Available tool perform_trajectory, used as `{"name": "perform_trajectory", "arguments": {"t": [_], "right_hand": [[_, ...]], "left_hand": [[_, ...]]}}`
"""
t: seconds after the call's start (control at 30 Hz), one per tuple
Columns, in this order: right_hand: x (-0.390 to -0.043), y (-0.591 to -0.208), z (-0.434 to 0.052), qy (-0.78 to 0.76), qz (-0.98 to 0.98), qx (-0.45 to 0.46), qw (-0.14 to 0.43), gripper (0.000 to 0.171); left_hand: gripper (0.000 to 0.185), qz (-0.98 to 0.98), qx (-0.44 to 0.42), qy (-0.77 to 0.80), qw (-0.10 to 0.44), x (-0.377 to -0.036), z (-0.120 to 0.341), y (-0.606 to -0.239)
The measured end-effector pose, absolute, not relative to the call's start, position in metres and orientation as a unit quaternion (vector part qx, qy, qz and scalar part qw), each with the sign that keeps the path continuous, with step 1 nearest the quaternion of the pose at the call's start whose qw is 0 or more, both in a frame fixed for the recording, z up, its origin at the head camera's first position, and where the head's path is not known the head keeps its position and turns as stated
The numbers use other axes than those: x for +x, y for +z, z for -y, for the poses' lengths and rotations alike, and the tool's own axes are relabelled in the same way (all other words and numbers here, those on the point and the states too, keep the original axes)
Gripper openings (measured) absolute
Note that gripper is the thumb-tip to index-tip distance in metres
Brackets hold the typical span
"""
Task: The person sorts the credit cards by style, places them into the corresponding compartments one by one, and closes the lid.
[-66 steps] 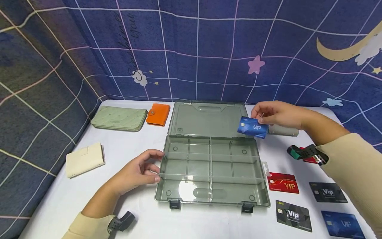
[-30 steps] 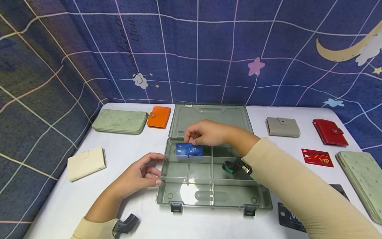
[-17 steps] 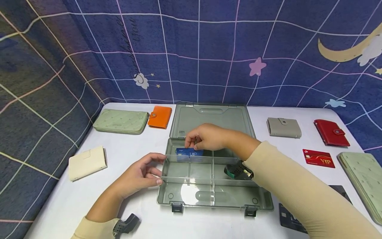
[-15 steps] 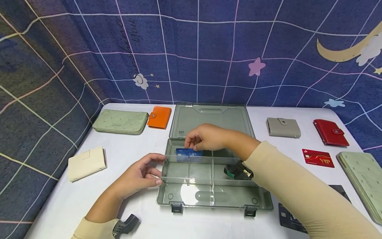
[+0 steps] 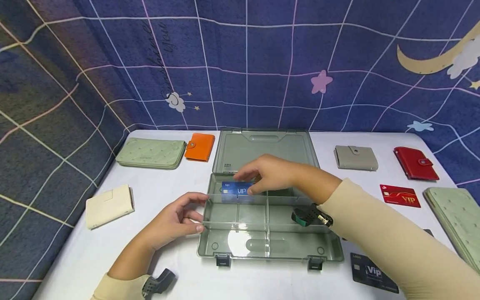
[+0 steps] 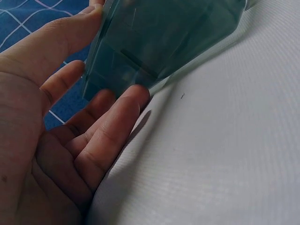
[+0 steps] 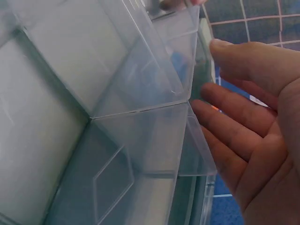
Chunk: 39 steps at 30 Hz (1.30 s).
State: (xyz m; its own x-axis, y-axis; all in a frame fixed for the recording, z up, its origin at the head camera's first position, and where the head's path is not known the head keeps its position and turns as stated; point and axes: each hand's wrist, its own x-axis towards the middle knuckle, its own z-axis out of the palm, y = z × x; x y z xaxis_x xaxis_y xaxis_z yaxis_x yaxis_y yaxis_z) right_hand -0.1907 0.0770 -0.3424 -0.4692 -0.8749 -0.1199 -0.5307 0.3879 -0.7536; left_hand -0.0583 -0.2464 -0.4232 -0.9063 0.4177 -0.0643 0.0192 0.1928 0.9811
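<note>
Blue card (image 5: 230, 188): in the box's (image 5: 285, 259) back left compartment (image 5: 215, 181); long axis runs left-right, roughly along the clear divider (image 5: 259, 201).
Nearer hand: right hand (image 5: 276, 171), by far; from my feed the card is just below and left of its fingers, thumb overlapping the right end.
Right fingers: apart, clamped on nothing I can see; card contact, can't tell.
Left hand (image 5: 175, 216): fingers loose, touching the box's left wall, apart from card.
Hard to read: card's right end behind thumb, lower part seen through divider; flat or leaning, can't tell.
Cut off: dark card (image 5: 428, 232) mostly behind right sleeve (image 5: 393, 237).
</note>
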Motion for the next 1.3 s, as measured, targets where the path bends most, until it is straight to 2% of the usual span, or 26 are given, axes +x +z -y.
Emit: {"name": "perform_trajectory", "arguments": {"t": [0.37, 0.63, 0.87, 1.1, 1.3], "right_hand": [[-0.170, -0.343, -0.123, -0.439, -0.795, -0.382, 0.172, 0.038], [-0.139, -0.344, -0.171, -0.491, -0.803, -0.288, 0.180, 0.036], [-0.103, -0.349, -0.226, -0.482, -0.819, -0.283, 0.134, 0.035], [-0.057, -0.373, -0.292, -0.488, -0.841, -0.196, 0.127, 0.038], [-0.018, -0.398, -0.333, -0.407, -0.898, -0.118, 0.120, 0.038]], "left_hand": [[0.074, -0.754, 0.149, 0.619, 0.162, -0.059, 0.247, -0.423], [0.074, -0.753, 0.144, 0.621, 0.163, -0.057, 0.250, -0.421], [0.073, -0.745, 0.150, 0.629, 0.163, -0.057, 0.247, -0.423], [0.073, -0.749, 0.154, 0.623, 0.165, -0.058, 0.245, -0.426], [0.073, -0.753, 0.157, 0.619, 0.157, -0.057, 0.248, -0.425]]}}
